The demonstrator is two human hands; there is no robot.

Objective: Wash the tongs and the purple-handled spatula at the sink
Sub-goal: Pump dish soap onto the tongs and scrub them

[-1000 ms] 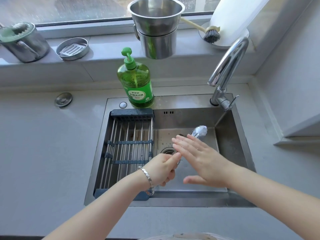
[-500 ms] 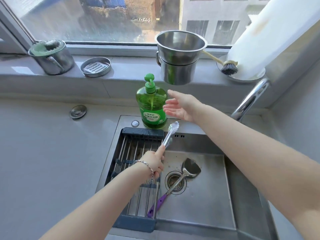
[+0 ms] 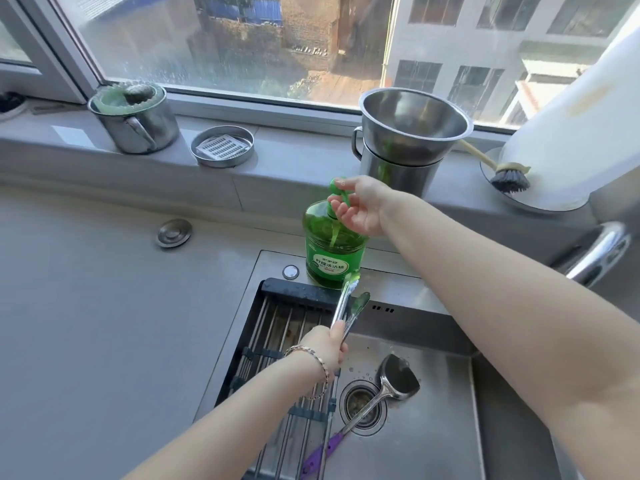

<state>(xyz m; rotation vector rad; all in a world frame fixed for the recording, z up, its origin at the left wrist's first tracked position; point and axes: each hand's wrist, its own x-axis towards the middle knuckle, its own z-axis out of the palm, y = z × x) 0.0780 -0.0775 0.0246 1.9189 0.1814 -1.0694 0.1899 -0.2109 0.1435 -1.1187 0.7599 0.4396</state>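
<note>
Well, daylight is coming through a wide window point(image 3: 242, 46) (brick and grey buildings are showing beyond the glass) onto a pale grey sill and counter point(image 3: 86, 289). At the sill's far left a steel mug point(image 3: 138, 129) is standing with a green scrubber in its mouth, and just beside it a shallow round tin point(image 3: 221, 146) is holding a white grate. Below, a small round metal cap point(image 3: 174, 232) is lying flat on the counter. A dark-framed rack point(image 3: 294, 289) of steel rods is spanning the left part of the sink point(image 3: 433, 427). Over it the left hand point(image 3: 325, 348), a bracelet on its wrist, is gripping the tongs point(image 3: 349, 299) by their lower end. Their tips are pointing up and away, slightly parted, in front of the green soap bottle point(image 3: 334, 254) standing on the sink's back ledge. The right hand point(image 3: 360, 211) is cupping the bottle's pump, thumb on top of the head and fingers curled under the spout. The spatula point(image 3: 398, 375) is lying in the basin, its shaft crossing the drain point(image 3: 353, 400) and its purple handle reaching toward the rack. On the sill behind, two stacked steel pots point(image 3: 412, 133) are standing, a dish brush point(image 3: 509, 178) is leaning by a white roll point(image 3: 571, 133), and a curved chrome tap point(image 3: 599, 254) is showing at the right edge.
</note>
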